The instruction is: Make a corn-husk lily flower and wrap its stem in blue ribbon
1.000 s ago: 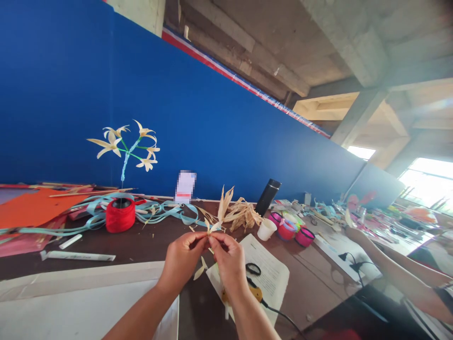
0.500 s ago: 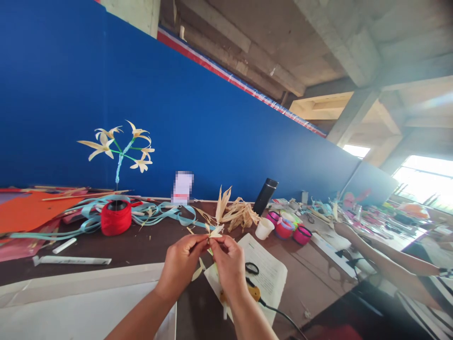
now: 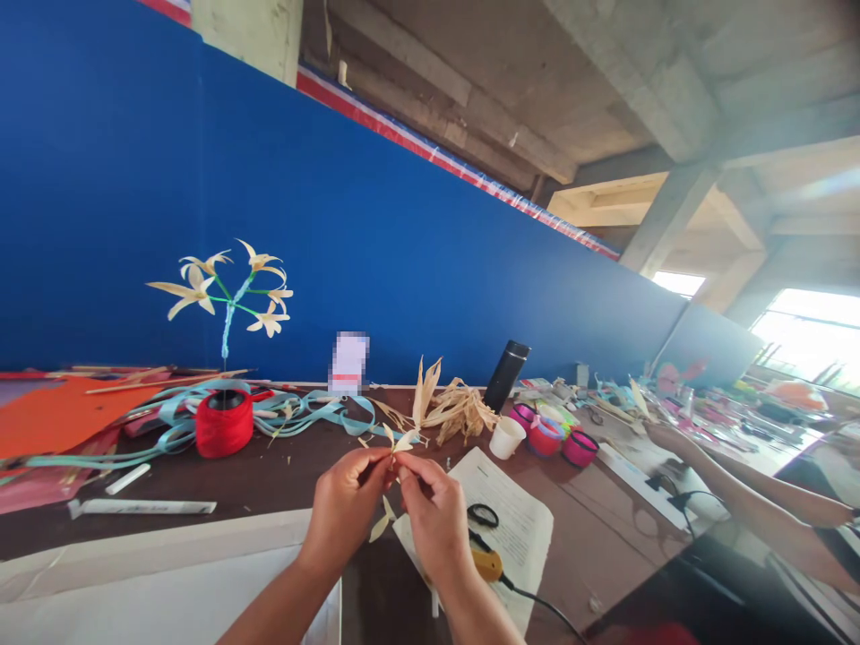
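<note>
My left hand (image 3: 349, 502) and my right hand (image 3: 430, 502) meet above the table, thumbs and forefingers pinched on a small corn husk flower (image 3: 401, 441). Its pale petals stick up past my fingertips; its base is hidden in them. Loose husk petals (image 3: 382, 521) show just below my fingers. Under my right wrist lie a printed sheet (image 3: 511, 502) and a yellow glue gun (image 3: 486, 564) with a black cord. Behind my hands lies a heap of dried corn husks (image 3: 463, 408).
Husk flowers on a blue-wrapped stem (image 3: 229, 318) stand in a red spool (image 3: 225, 425) at left. A black bottle (image 3: 506, 376), white cup (image 3: 506, 436) and pink rolls (image 3: 579, 446) sit behind. A glue stick tube (image 3: 144, 508) lies above a white box (image 3: 167, 573). Another person's arms (image 3: 739, 502) reach in at right.
The view has tilted slightly, so the table things sit a little lower. Both my hands keep their pinch on the husk flower, with slightly shifted fingers.
</note>
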Action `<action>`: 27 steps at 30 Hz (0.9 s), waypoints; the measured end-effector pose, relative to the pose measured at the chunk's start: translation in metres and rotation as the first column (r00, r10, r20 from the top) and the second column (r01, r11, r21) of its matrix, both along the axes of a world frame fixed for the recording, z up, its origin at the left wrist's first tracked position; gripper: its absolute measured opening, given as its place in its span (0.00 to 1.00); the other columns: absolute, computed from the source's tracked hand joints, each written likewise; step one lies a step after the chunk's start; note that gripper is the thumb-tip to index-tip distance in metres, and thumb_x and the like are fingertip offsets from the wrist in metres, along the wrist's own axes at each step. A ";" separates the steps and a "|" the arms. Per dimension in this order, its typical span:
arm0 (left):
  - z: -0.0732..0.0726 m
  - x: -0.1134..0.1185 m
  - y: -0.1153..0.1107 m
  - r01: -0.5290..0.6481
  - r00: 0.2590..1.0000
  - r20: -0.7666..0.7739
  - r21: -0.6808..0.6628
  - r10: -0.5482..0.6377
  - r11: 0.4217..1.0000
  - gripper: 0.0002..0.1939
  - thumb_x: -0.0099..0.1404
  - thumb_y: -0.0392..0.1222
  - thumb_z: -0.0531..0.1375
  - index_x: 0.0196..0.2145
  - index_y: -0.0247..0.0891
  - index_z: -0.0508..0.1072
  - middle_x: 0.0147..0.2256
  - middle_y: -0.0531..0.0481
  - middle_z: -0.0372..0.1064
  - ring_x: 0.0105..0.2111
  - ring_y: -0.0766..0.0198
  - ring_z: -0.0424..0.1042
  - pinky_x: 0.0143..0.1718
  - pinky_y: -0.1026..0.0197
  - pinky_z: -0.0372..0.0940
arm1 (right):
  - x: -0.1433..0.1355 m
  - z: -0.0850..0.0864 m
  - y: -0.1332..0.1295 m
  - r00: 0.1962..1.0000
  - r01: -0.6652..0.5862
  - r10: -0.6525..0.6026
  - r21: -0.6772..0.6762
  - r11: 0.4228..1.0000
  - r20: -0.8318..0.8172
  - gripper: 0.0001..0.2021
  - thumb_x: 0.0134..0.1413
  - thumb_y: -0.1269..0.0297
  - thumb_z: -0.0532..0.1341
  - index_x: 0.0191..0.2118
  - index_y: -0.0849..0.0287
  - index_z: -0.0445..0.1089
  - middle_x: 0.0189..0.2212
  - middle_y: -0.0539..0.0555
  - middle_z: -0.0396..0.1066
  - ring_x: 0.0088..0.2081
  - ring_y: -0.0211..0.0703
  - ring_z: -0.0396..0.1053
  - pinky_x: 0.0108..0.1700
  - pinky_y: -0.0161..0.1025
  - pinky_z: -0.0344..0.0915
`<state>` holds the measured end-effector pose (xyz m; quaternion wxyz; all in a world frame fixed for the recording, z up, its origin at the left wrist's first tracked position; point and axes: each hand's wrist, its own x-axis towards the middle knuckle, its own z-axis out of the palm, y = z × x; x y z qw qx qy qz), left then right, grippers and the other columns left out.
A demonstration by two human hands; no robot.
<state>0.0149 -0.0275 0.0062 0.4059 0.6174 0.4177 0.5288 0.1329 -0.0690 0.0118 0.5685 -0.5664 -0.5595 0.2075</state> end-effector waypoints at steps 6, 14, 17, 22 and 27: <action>0.004 0.002 -0.001 0.142 0.976 0.182 -0.127 -0.118 0.982 0.13 0.55 0.49 0.62 0.33 0.37 0.75 0.28 0.51 0.73 0.27 0.62 0.71 0.29 0.63 0.67 | 0.007 0.003 -0.003 0.997 0.017 -0.020 -0.035 0.999 -0.071 0.13 0.53 0.62 0.58 0.40 0.59 0.75 0.33 0.56 0.75 0.22 0.36 0.65 0.24 0.32 0.63; 0.002 -0.004 0.008 0.210 0.963 0.201 -0.158 -0.177 0.965 0.15 0.56 0.52 0.61 0.31 0.35 0.72 0.19 0.57 0.64 0.17 0.72 0.59 0.20 0.69 0.54 | 0.013 0.011 -0.003 0.985 0.011 -0.023 -0.075 0.997 -0.172 0.14 0.51 0.59 0.60 0.41 0.62 0.74 0.28 0.55 0.74 0.20 0.33 0.62 0.22 0.31 0.60; 0.004 -0.005 0.010 0.253 0.952 0.223 -0.175 -0.212 0.952 0.16 0.56 0.53 0.61 0.30 0.35 0.72 0.17 0.58 0.59 0.16 0.74 0.55 0.18 0.70 0.50 | 0.016 0.013 -0.003 0.985 -0.005 -0.011 -0.091 0.996 -0.172 0.13 0.51 0.61 0.59 0.38 0.62 0.75 0.30 0.55 0.75 0.20 0.33 0.63 0.22 0.31 0.61; 0.006 -0.006 0.009 0.311 0.933 0.255 -0.220 -0.254 0.925 0.18 0.54 0.54 0.61 0.29 0.34 0.72 0.14 0.61 0.54 0.16 0.75 0.50 0.17 0.70 0.45 | 0.019 0.016 -0.005 0.989 -0.019 0.002 -0.114 0.993 -0.147 0.12 0.50 0.62 0.60 0.37 0.61 0.76 0.29 0.54 0.74 0.21 0.33 0.63 0.22 0.31 0.60; 0.000 -0.004 0.009 0.404 0.898 0.294 -0.262 -0.326 0.877 0.17 0.54 0.54 0.62 0.29 0.35 0.70 0.14 0.62 0.52 0.15 0.75 0.47 0.17 0.71 0.42 | 0.014 0.019 -0.003 0.977 -0.100 0.075 -0.120 0.988 -0.198 0.14 0.49 0.58 0.62 0.39 0.62 0.75 0.27 0.53 0.73 0.20 0.31 0.59 0.21 0.30 0.57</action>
